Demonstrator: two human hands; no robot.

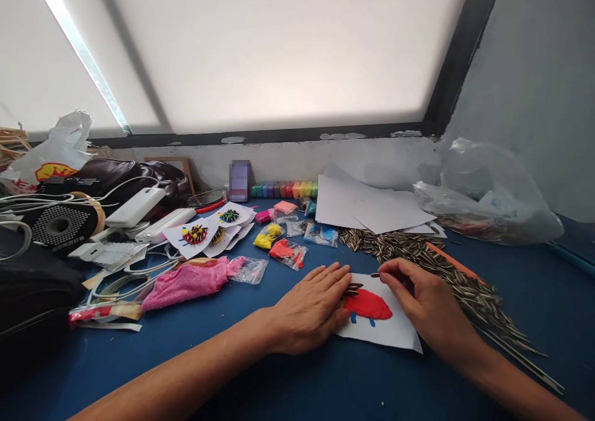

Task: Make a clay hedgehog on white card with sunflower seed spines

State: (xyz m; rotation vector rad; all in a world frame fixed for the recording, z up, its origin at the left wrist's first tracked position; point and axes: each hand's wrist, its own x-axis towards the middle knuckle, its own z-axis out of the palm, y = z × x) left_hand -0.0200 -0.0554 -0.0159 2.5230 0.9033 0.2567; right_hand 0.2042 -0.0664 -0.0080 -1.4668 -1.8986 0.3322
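Several decorated sheets (194,235) overlap at the left, apparently set aside to keep them clear, with clay packets (268,236) just beyond. Flat, fingers extended, the left hand (313,309) covers the left part of a white sheet (402,337), seemingly steadying it beside the red clay shape (369,305) on its middle. Thumb and forefinger of the right hand (430,303) pinch a dark seed (375,275) at the sheet's far edge, the seed pile (413,255) handily close.

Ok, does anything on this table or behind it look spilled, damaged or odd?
The striped seeds lie loose in a sprawling pile on the blue table, with no container around them, so they look spilled, though possibly just spread out. Whitish patches mark the dark window frame along its bottom, as if chipped or smeared.
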